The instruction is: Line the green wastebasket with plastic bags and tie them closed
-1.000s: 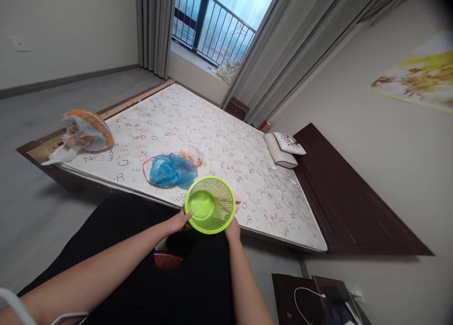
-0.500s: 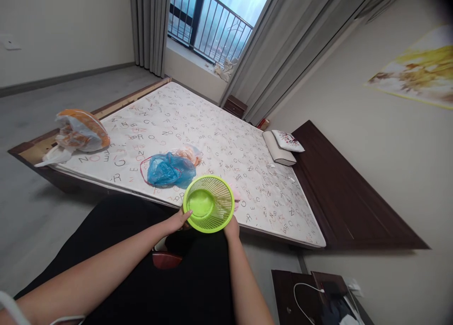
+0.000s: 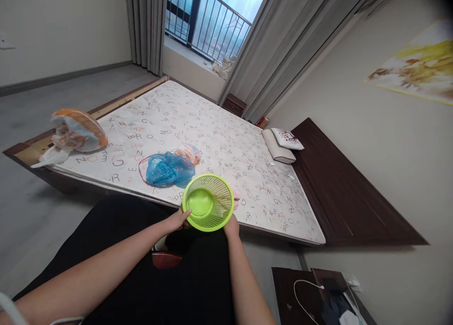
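Both hands hold a green plastic mesh basket (image 3: 208,202) above my lap, its open mouth tilted toward me; no contents show inside. My left hand (image 3: 179,220) grips the left rim with the thumb over the edge, the other fingers mostly behind it. On the lower right, my right hand (image 3: 231,226) supports the basket, its fingers hidden behind the wall. Just beyond lies a crumpled blue plastic bag (image 3: 168,169) on the mattress, against a pale orange bag (image 3: 189,152). Something pink (image 3: 235,195) shows partly behind the basket's right side.
The lettered mattress (image 3: 219,141) sits in a dark wooden bed frame. An orange and white plastic bag (image 3: 79,131) rests at its left corner. Pillows (image 3: 283,145) lie near the headboard (image 3: 347,188). A nightstand (image 3: 288,292) with a white cable stands at lower right.
The view has shifted very slightly. Both hands keep the same hold on the basket, and nothing else has visibly moved.
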Demonstrator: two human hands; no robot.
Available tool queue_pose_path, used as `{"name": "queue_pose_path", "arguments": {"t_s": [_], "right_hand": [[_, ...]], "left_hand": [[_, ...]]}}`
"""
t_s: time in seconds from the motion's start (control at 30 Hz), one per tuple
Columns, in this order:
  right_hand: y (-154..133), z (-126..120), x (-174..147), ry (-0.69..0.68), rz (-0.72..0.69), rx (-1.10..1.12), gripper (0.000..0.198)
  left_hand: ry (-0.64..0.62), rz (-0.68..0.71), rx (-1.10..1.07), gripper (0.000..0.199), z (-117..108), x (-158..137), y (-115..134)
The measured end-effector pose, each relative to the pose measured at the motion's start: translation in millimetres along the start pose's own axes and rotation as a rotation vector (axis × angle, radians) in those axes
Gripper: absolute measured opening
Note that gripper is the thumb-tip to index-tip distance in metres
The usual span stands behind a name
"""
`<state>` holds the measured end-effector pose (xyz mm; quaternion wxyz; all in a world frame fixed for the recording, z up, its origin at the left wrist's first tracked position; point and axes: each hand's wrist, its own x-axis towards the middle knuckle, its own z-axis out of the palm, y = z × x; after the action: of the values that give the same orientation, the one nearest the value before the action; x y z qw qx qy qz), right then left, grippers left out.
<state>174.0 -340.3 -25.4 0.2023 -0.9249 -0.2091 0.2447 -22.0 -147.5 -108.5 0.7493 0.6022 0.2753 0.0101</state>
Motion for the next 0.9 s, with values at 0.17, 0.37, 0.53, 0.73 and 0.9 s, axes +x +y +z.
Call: {"name": "queue_pose_path", "arguments": {"t_s": [0.17, 0.37, 0.53, 0.73, 0.9], "right_hand": [[3, 2, 1, -0.002, 0.0, -0.008, 0.058], [4, 2, 2, -0.003, -0.007, -0.018, 0.056], [5, 3, 2, -0.008, -0.005, -0.027, 0.054], [5, 2, 1, -0.007, -0.006, -0.037, 0.055], [4, 2, 2, 0.013, -0.004, -0.027, 0.054]], "left_hand": [[0.008, -0.023, 0.02, 0.107, 1, 0, 2], [0.016, -0.028, 0.037, 0.106, 4, -3, 11], [0.028, -0.024, 0.037, 0.102, 4, -5, 14], [0.019, -0.02, 0.056, 0.102, 4, -3, 11], [0.017, -0.017, 0.055, 0.104, 2, 2, 2]]}}
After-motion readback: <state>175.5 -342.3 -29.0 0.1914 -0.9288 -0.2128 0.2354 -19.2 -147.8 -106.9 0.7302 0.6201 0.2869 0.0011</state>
